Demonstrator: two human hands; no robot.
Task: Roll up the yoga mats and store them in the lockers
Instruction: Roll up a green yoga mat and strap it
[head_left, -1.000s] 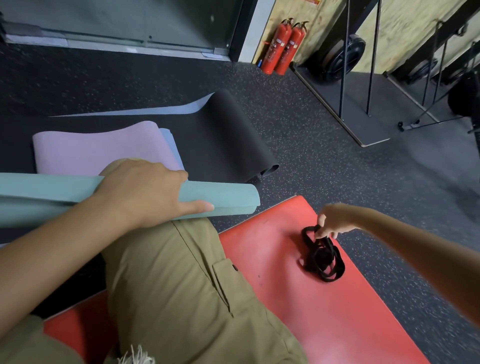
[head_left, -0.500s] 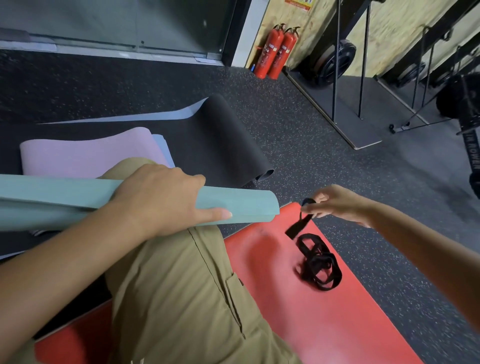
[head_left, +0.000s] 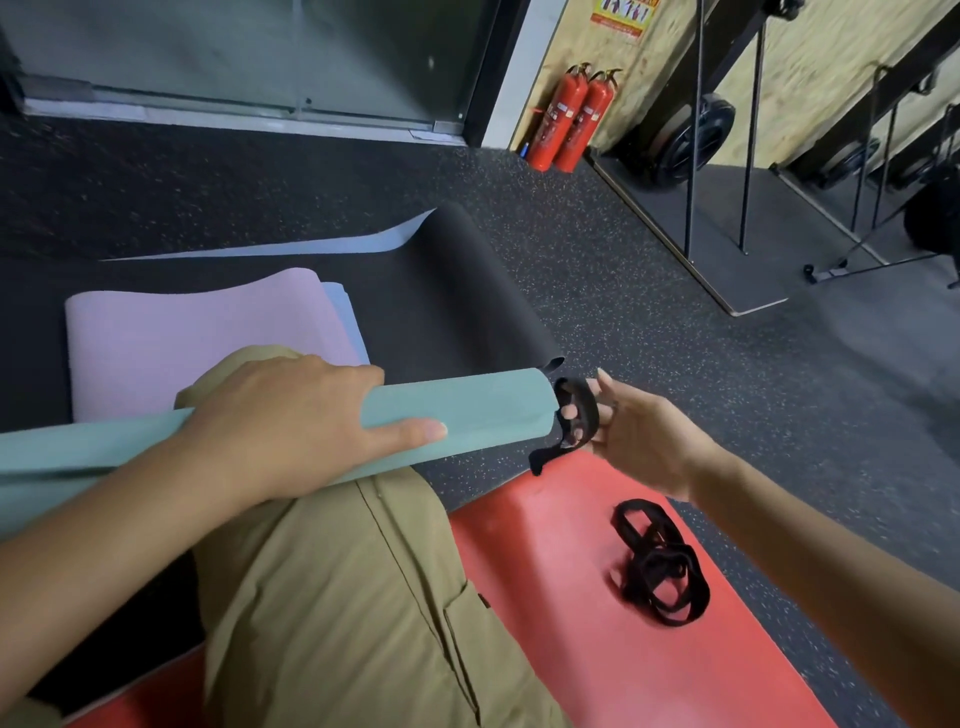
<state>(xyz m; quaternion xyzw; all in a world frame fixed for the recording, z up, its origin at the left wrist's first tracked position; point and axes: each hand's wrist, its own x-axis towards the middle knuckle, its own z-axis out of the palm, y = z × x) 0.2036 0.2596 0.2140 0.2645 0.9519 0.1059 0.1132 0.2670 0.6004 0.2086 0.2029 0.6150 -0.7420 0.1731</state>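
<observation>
Item, left: left hand (head_left: 291, 421), fingers curled over the rolled teal mat (head_left: 457, 415), gripping it and pinning it across the raised knee (head_left: 332, 571); the roll runs from the left edge of view to its open end at centre.

Item, far left on the floor: pink mat (head_left: 197, 332) lying flat on a black mat (head_left: 457, 291), both unrolled.

Item, centre: black strap loop (head_left: 576, 415), held just beside the roll's open end.

Item, centre right: right hand (head_left: 639, 431), fingers threaded through that loop and spreading it wide.

Item, near right: red mat (head_left: 597, 649), flat, carrying a heap of spare straps (head_left: 660, 561).

Step in hand, as judged: binding the teal roll. Next move calls for slipping the loop over the end while the left grip stops the roll loosening. No lockers in view.
</observation>
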